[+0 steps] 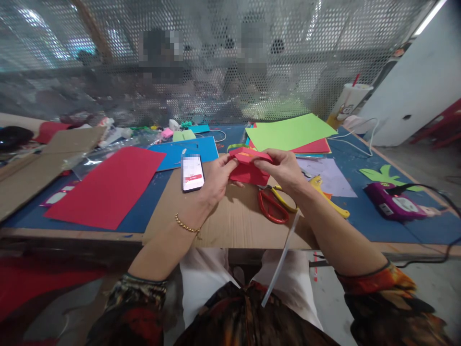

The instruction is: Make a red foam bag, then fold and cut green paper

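A folded piece of red paper point(252, 174) is held up between both hands above the brown cardboard point(230, 221). My left hand point(218, 178) pinches its left edge, the thumb on top. The right side is gripped by my right hand point(283, 168), its thumb pressing on the fold. A small orange patch shows on the paper's upper part. Just below my right hand lie scissors point(273, 211) with red and yellow handles. Left of my left hand a phone point(192, 175) rests with its screen lit.
A red sheet point(111, 187) lies at left beside a blue sheet point(196, 146). Green paper point(295, 132) tops a stack at the back. A yellow-handled tool point(333, 204), a purple power block point(394, 202) with a black cord and a drink cup point(347, 103) stand at right. Mesh closes off the back.
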### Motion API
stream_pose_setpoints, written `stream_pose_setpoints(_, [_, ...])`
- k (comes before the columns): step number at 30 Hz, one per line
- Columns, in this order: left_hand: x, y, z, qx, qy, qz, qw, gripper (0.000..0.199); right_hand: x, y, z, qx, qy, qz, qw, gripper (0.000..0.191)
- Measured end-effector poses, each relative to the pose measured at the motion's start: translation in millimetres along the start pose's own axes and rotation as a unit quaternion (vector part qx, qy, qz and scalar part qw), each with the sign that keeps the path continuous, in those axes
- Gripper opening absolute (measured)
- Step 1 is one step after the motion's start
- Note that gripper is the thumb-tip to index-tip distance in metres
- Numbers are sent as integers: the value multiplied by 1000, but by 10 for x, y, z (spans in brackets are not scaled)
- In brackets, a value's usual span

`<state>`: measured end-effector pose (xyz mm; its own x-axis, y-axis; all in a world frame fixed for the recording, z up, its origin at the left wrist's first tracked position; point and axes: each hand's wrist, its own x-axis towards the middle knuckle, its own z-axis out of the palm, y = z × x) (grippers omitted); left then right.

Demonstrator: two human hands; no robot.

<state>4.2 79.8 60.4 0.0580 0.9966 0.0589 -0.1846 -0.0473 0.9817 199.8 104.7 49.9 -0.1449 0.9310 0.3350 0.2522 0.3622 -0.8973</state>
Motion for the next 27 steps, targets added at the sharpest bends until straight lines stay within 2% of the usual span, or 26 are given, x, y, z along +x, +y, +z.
stream_pose_setpoints(11, [-6, 10, 23, 4, -29, 8, 1000, 28, 44, 72, 52, -36, 37, -12, 999, 30])
stream_pose_setpoints(18, [-11, -8, 17, 5, -59, 22, 998, 37, 65, 28, 84, -11, 24, -19, 999, 27])
stream_pose_setpoints(25, [31, -37, -9, 7, -67, 30, 997, 14, 74, 13, -9, -25, 20, -47, 998, 28])
stream_pose_setpoints(27, [38, -45, -16, 5, -68, 32, 997, 15, 83, -32, -36, -17, 17, -65, 998, 33])
